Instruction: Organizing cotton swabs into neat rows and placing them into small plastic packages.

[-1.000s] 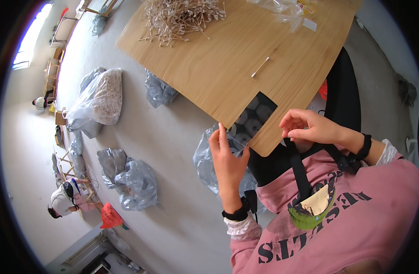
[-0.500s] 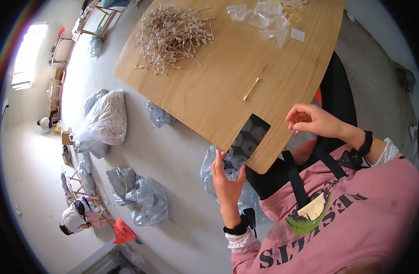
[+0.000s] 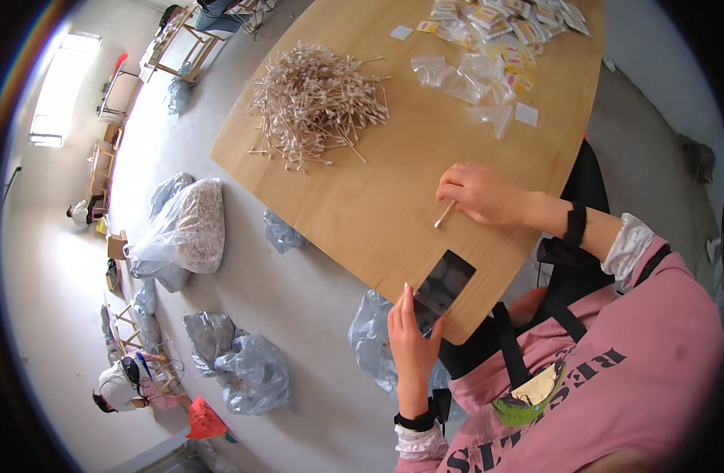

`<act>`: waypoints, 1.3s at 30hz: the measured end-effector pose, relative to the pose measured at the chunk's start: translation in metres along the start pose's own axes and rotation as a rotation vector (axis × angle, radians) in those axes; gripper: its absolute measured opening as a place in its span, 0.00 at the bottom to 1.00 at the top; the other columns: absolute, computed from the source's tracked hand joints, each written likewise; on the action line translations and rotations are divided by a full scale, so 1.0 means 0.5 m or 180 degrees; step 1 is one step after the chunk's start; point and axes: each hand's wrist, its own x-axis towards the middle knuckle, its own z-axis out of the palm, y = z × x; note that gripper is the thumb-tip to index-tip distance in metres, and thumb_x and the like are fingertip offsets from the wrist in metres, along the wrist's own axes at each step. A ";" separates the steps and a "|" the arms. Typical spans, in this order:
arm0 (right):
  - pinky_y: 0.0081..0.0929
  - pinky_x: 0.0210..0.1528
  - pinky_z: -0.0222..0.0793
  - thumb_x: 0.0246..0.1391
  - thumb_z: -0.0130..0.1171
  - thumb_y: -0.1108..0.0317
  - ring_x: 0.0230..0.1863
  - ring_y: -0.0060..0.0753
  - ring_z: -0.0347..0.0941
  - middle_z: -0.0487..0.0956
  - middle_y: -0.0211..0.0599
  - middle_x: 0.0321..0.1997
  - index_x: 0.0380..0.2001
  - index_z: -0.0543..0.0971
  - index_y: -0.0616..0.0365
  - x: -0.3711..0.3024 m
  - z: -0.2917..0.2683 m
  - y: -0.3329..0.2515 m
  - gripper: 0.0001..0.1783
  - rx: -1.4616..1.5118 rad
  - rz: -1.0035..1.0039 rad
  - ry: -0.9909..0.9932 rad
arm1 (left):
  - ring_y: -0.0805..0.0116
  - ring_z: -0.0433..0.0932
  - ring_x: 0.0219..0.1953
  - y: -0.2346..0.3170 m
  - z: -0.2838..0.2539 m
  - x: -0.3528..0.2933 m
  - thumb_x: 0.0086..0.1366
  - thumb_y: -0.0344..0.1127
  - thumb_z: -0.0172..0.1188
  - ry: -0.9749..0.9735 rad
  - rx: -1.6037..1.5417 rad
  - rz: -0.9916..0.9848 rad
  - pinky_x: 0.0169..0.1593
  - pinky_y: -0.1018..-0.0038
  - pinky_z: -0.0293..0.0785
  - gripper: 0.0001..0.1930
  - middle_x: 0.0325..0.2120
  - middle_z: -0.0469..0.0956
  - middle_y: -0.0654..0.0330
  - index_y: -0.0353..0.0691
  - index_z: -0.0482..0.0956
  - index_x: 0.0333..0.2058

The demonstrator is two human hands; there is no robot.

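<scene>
On the wooden table, my right hand is closed over a single cotton swab. One tip of the swab sticks out below the fingers; its other end is hidden. A flat, glossy dark slab, like a phone, lies near the table's front corner. My left hand is at its lower left end, thumb and fingers apart around that corner. Whether it touches the slab I cannot tell. Farther off, a big loose heap of cotton swabs covers the table's left part.
Clear plastic bags, a white card and many small packets lie at the table's far right. Stuffed plastic bags and a large sack stand on the floor to the left. One person works at lower left.
My right hand has moved left and away from me, down onto the lone swab. My left hand stays by the slab's corner. The view has shifted, showing more of the table's far side.
</scene>
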 end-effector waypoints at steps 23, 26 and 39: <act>0.40 0.37 0.68 0.44 0.67 0.74 0.35 0.49 0.72 0.75 0.46 0.32 0.30 0.70 0.61 0.185 0.015 0.146 0.14 0.0870 0.1654 0.0073 | 0.50 0.74 0.56 0.103 0.013 0.088 0.54 0.25 0.71 0.0474 -0.0503 -0.0355 0.58 0.63 0.72 0.32 0.54 0.75 0.49 0.36 0.72 0.59; 0.41 0.39 0.67 0.46 0.66 0.72 0.38 0.50 0.71 0.75 0.44 0.35 0.32 0.69 0.59 0.111 -0.021 0.136 0.15 0.0912 0.1443 -0.0152 | 0.49 0.74 0.56 0.132 0.036 0.143 0.55 0.25 0.69 0.0450 -0.0445 -0.0289 0.58 0.62 0.72 0.31 0.54 0.75 0.48 0.36 0.73 0.59; 0.40 0.50 0.70 0.46 0.68 0.70 0.48 0.46 0.72 0.76 0.39 0.41 0.38 0.71 0.57 0.060 -0.008 0.084 0.18 0.0277 0.1110 0.0623 | 0.65 0.80 0.29 0.080 0.091 0.334 0.55 0.25 0.69 0.0030 0.0136 -0.0506 0.38 0.68 0.76 0.22 0.41 0.74 0.54 0.37 0.75 0.49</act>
